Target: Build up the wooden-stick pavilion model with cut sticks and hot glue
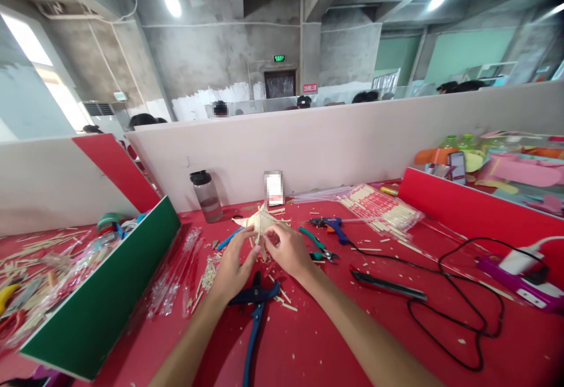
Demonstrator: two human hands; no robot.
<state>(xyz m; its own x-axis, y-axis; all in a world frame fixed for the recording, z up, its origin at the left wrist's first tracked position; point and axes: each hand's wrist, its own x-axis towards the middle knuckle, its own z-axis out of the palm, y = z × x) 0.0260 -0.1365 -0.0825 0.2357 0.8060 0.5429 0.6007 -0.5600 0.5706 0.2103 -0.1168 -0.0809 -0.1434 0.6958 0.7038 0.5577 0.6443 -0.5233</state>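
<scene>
A pale star-shaped model made of thin wooden sticks (261, 219) stands in front of me at the middle of the red table. My left hand (235, 265) grips its near left side between thumb and fingers. From the right, my right hand (287, 248) pinches at its near part with bent fingers; the exact spot is partly hidden. Below my hands lies a dark blue cutter (256, 305). Green-handled pliers (318, 244) and a blue glue gun (331, 226) lie to the right, and a blue pen-like tool (230, 238) is by my left fingers.
A dark bottle (206, 197) and a phone (275, 188) stand by the white partition (308, 146). Bagged sticks (381, 211), a black utility knife (388, 285), a looping cable (473, 305) and a purple power strip (520, 284) occupy the right. A green divider (106, 293) borders the left.
</scene>
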